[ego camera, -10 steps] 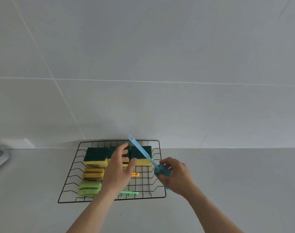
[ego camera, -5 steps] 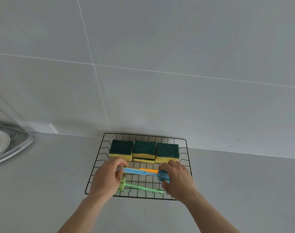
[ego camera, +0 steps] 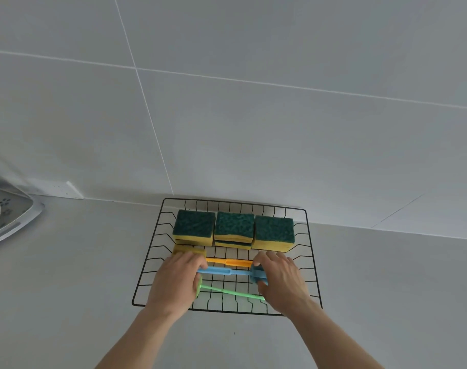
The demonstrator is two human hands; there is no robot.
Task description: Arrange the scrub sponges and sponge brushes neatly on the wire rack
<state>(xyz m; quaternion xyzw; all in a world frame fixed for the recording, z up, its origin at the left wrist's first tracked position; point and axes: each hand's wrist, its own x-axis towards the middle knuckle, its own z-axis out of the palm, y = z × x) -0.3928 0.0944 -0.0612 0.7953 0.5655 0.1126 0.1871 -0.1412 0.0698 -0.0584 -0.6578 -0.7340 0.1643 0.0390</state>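
Observation:
A black wire rack lies on the grey counter against the wall. Three stacks of green-and-yellow scrub sponges stand in a row along its back. In front of them lie three sponge brushes, side by side: orange, blue and green. My left hand grips the blue brush's handle end, covering the green brush's head. My right hand holds the blue brush's sponge head. The orange brush's yellow head peeks out above my left hand.
A white dish drainer with plates sits at the far left edge. A white wall socket is on the wall behind it. The tiled wall rises right behind the rack.
The blue brush went from tilted up in my right hand to lying flat across the rack between the orange and green brushes, with both hands on it. The view has shifted closer.

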